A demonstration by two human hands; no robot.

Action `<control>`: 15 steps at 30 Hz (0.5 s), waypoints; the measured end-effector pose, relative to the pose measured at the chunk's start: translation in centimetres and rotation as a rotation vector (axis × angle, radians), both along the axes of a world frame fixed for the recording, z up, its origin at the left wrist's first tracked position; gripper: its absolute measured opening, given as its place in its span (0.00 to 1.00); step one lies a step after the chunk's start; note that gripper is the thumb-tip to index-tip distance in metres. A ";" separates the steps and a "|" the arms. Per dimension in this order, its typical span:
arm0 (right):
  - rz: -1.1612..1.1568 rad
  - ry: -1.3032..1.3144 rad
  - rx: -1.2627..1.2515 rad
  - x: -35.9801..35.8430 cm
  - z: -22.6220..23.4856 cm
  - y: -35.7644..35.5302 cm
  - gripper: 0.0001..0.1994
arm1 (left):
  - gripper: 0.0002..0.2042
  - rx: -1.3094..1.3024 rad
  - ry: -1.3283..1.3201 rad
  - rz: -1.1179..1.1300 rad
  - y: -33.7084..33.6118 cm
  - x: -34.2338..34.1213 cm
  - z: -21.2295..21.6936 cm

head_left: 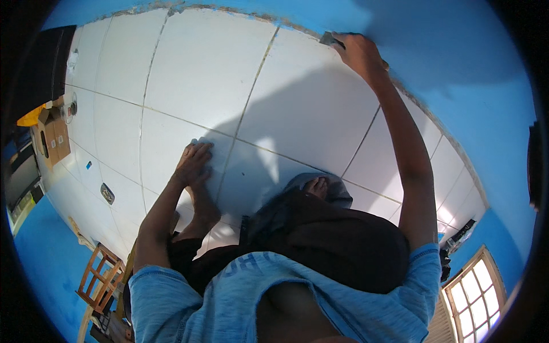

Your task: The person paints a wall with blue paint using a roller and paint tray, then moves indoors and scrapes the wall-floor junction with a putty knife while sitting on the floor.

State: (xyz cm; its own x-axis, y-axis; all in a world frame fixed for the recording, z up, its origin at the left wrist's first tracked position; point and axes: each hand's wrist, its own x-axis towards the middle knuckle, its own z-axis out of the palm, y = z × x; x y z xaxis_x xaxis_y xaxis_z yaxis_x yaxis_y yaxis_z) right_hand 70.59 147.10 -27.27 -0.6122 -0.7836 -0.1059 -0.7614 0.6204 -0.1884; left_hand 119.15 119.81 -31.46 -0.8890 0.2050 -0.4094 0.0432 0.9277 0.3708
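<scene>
My right hand (361,56) reaches far forward to the foot of the blue wall (440,46). Its fingers are closed on a small dark grey-green flat piece (328,38), held where the wall meets the white tiled floor (200,51); too little of the piece shows to tell its kind. On the left, my left hand (194,162) rests low with its fingers stretched out, beside or on my left foot (201,214); whether it touches the floor is hard to tell. My other foot (316,187) shows below dark cloth.
A rough, chipped grey strip (426,106) runs along the wall's base. Far left are cardboard boxes (54,137), a small oval metallic object (107,193) and a wooden chair-like frame (102,278). A barred window (474,291) stands at the lower right. My shadow falls across the tiles.
</scene>
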 end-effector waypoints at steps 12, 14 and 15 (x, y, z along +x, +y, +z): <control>0.026 -0.030 -0.038 0.2 -0.6 -2.5 0.15 | 0.27 0.038 -0.076 0.014 0.7 -1.4 1.0; 0.022 -0.026 -0.053 0.7 -0.3 -1.3 0.14 | 0.28 -0.009 -0.068 -0.010 0.2 -1.0 0.3; 0.046 -0.032 -0.064 0.9 -0.4 -1.8 0.14 | 0.29 -0.025 -0.068 -0.024 0.3 -0.8 0.0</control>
